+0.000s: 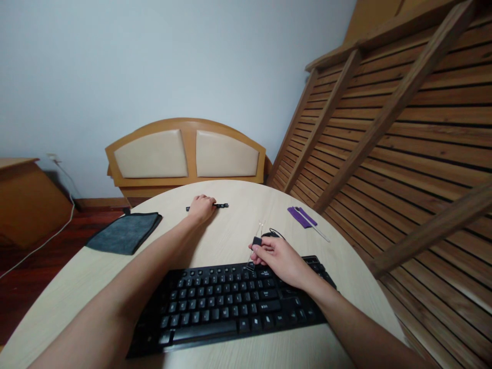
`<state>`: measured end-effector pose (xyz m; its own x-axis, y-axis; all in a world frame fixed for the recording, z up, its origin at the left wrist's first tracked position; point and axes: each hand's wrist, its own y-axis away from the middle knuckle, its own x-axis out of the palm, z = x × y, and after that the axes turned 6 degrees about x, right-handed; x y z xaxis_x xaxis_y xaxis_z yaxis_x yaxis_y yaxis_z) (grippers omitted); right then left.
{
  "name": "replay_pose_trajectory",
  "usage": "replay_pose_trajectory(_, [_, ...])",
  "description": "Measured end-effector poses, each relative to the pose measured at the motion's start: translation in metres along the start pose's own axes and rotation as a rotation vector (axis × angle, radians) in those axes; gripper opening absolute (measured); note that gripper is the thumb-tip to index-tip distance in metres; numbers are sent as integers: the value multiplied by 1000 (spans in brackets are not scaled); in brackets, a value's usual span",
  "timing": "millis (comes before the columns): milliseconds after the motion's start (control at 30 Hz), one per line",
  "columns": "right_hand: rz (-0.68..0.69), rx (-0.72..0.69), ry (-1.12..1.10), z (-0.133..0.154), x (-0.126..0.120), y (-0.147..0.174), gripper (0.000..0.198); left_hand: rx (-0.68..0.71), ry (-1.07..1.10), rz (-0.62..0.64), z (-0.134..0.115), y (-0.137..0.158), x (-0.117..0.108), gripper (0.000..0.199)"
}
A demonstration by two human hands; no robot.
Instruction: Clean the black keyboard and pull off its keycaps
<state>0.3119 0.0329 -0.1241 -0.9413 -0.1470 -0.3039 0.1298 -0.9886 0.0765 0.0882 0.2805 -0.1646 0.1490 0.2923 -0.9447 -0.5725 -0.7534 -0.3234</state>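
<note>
My right hand (274, 256) is closed on a wire keycap puller (257, 241) with a dark middle part, just above the top rows of a black keyboard (215, 300). Thin wire ends stick out above and below my fingers. The lower end reaches a black key near the top row; whether it grips that key is hard to make out. Across the table, my left hand (203, 207) lies over a short row of small black keycaps (223, 205). Its fingers are curled down at the row, partly hiding it. Dark gaps show along the keyboard's left side.
A folded dark grey cloth (125, 233) lies at the table's left edge. On the right are a purple cloth (302, 217) and a thin white-handled brush-like stick (319, 233). Behind my right hand sits a black corded object (272, 233). Slatted wood (403, 154) leans close on the right.
</note>
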Motion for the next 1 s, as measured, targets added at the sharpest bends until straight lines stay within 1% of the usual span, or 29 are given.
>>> replay_pose_trajectory(267, [2,1,11,0,-1,0,35,10,-4,3,-6,1,-2,28])
replay_pose_trajectory(467, [-6,18,1,1,0,0,33,-3,-22,18,3,9,-10,36])
replay_pose_trajectory(667, [3,16,5,2,0,0,34,4,-11,25,11,13,-12,32])
replay_pose_trajectory(867, [-1,19,-5,0,-1,-1,33,3,1,21,7,12,-10,26])
replay_pose_trajectory(1000, [-4,17,-10,-2,0,-1,33,-11,1,13,5,13,-9,27])
